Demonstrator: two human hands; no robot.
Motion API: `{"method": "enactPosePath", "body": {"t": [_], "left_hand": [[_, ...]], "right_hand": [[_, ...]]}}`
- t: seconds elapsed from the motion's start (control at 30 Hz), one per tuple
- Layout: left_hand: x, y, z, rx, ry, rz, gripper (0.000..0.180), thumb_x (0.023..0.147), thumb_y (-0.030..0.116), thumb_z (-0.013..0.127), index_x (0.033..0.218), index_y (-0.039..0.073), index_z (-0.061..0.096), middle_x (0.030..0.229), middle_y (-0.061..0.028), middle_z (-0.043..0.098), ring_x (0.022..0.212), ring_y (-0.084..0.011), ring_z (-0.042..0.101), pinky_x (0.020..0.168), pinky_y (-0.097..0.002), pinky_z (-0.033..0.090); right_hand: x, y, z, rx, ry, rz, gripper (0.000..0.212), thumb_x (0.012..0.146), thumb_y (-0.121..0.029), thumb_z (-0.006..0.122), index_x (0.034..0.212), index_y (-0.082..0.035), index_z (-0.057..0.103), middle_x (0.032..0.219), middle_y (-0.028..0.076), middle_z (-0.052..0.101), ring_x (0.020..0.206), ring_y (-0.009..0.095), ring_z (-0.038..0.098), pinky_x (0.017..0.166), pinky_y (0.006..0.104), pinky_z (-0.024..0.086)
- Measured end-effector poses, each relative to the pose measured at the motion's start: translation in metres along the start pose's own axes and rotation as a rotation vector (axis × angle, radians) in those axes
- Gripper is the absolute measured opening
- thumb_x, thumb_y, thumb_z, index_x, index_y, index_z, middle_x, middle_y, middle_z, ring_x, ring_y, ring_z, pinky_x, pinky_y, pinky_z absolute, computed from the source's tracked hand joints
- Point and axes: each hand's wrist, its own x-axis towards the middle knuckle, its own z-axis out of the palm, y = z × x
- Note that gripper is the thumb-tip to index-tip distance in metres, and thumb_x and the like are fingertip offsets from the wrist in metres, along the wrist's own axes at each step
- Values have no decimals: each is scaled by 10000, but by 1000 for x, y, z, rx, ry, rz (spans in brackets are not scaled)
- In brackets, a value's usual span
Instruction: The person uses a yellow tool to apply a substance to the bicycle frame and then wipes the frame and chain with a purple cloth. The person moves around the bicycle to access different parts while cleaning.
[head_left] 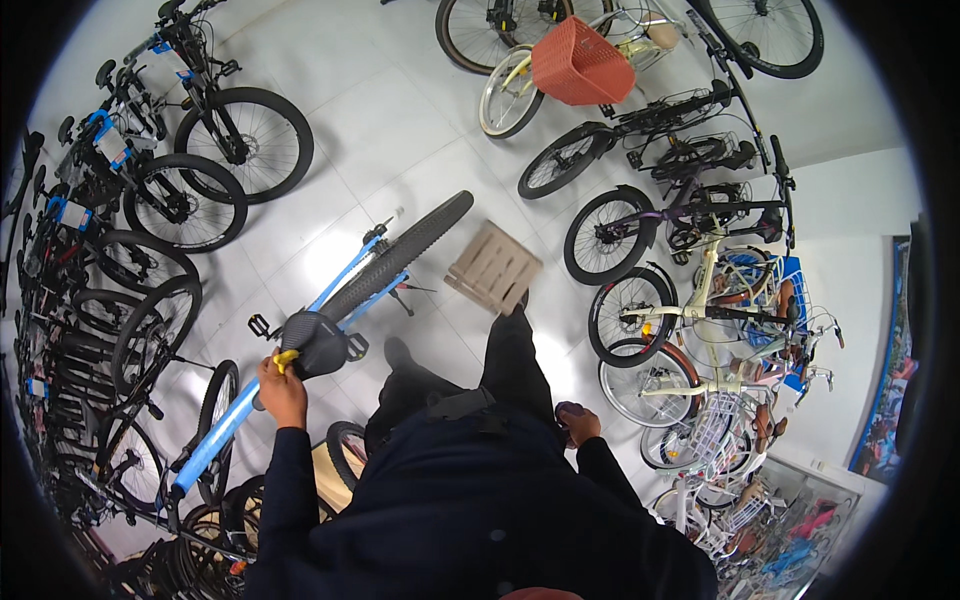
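A blue bicycle [218, 440] stands in front of me on the left, its black saddle [318, 345] towards me and its knobbly rear tyre [400, 255] pointing away to the upper right. Beside the saddle, over the blue frame, my left hand [284, 398] is closed with a small yellow thing [286, 359] showing at its fingertips; its kind is unclear. Low at my right side, my right hand [580, 426] is closed round a dark purple bundle [570, 410], too small to name. A pedal [262, 326] sticks out left of the saddle.
A brown slatted stool [493, 268] stands on the white tiled floor [370, 120] by my right foot. Rows of black bicycles [245, 145] line the left. On the right stand folding and city bicycles [610, 235], one carrying a red basket [580, 62].
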Motion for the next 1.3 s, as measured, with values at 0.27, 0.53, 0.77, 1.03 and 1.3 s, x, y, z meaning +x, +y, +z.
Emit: {"method": "enactPosePath", "body": {"t": [0.27,0.53,0.77,1.03,1.3], "left_hand": [[-10,37,20,105,122,-149,390,918,74,644,1275,-82,627,1347,-303,587,1226,-458,578,1058,-451,461],[3,46,38,193,-22,-414,488,962,157,586,1389,-70,526,1482,-374,429,1252,-492,548,1058,-465,458],[9,23,44,298,81,-358,458,962,241,617,1242,-104,508,1010,-313,706,1004,-504,662,848,-524,530],[-5,38,56,216,178,-536,447,958,126,573,1323,-128,536,1396,-315,549,1146,-481,606,980,-469,480],[-17,77,78,198,316,-599,524,1005,98,505,1496,-72,431,1623,-243,341,1336,-423,520,1052,-417,446]], "right_hand": [[153,19,-71,-528,-175,-275,366,936,-314,565,1249,-173,693,1228,119,705,1069,283,708,873,446,581],[305,-64,-264,433,84,-342,665,765,-393,840,1221,62,671,1118,193,741,1010,281,723,887,364,552],[336,-58,-265,378,47,-246,540,823,-425,779,1191,-38,704,1119,161,740,970,299,729,859,396,570],[297,-50,-253,-148,-231,-264,398,899,-461,660,1089,-122,747,992,173,750,977,352,724,824,470,559],[318,-131,-269,-92,-131,-433,448,879,-440,708,1087,-44,737,958,115,752,915,258,719,779,408,553]]}}
